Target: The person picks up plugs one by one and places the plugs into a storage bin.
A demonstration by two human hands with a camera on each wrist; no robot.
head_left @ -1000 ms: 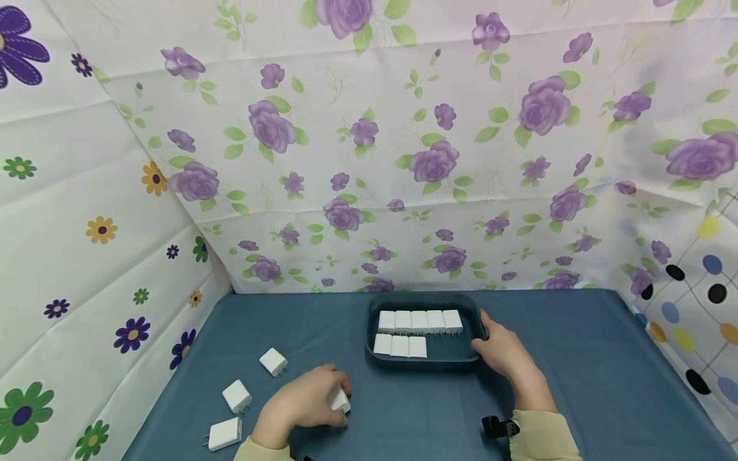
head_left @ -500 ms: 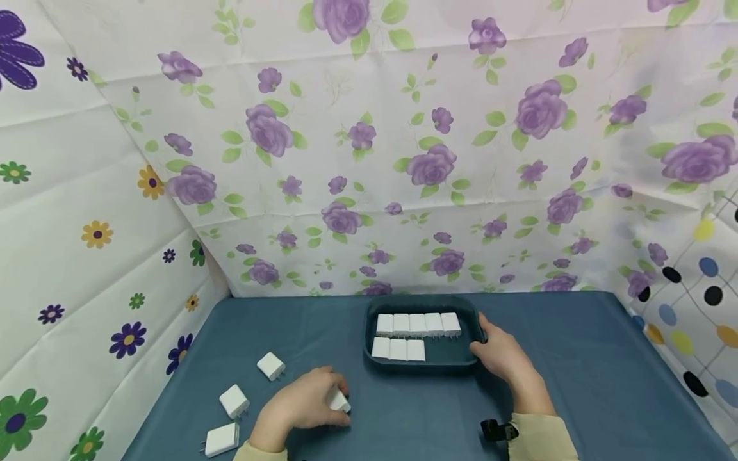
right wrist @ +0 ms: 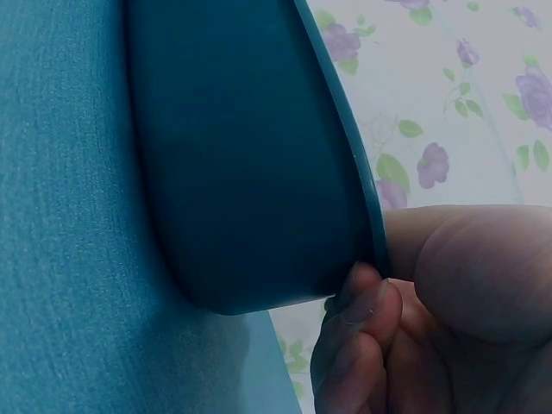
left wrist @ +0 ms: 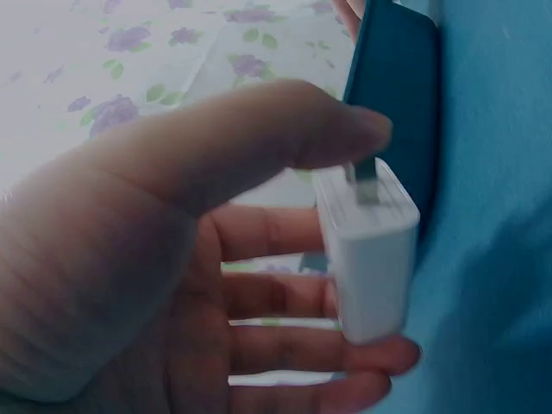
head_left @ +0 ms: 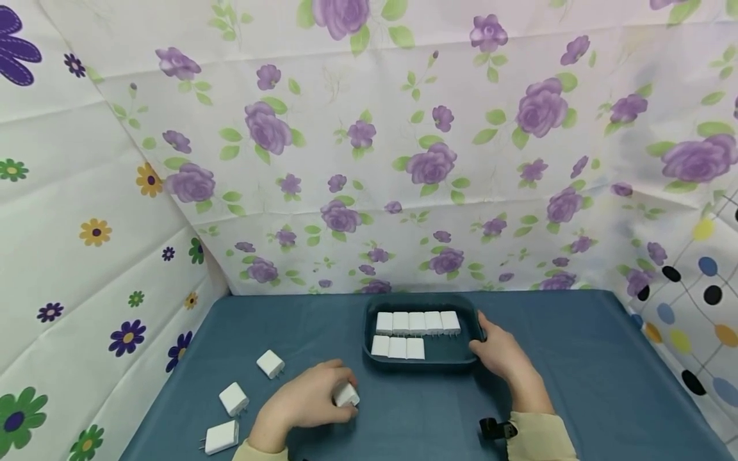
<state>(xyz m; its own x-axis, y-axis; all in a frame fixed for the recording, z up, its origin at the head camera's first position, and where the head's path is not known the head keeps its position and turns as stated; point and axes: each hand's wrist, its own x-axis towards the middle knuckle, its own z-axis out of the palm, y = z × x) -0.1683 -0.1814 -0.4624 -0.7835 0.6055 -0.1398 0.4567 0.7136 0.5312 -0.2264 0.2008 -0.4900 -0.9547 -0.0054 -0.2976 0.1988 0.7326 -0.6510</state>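
My left hand (head_left: 308,397) holds a white plug-in charger (head_left: 346,395) just left of and nearer than the tray. In the left wrist view, the thumb lies by the prongs of this charger (left wrist: 373,267) while fingers support its other side. A dark teal tray (head_left: 415,366) bears a back row of several white chargers (head_left: 418,322) and a front row of three chargers (head_left: 398,347) at the left. My right hand (head_left: 504,352) grips the tray's right end. The right wrist view shows thumb and fingers pinching the rim of the tray (right wrist: 250,172).
Three more chargers lie loose at the left: a far one (head_left: 271,363), a middle one (head_left: 234,399) and a near one (head_left: 221,438). A blue cloth (head_left: 599,371) covers the table. Flowered sheets (head_left: 323,160) hang behind and at the sides.
The charger in my left hand has turned and shows more between the fingers, and that hand has shifted slightly right. My right hand keeps its grip on the tray.
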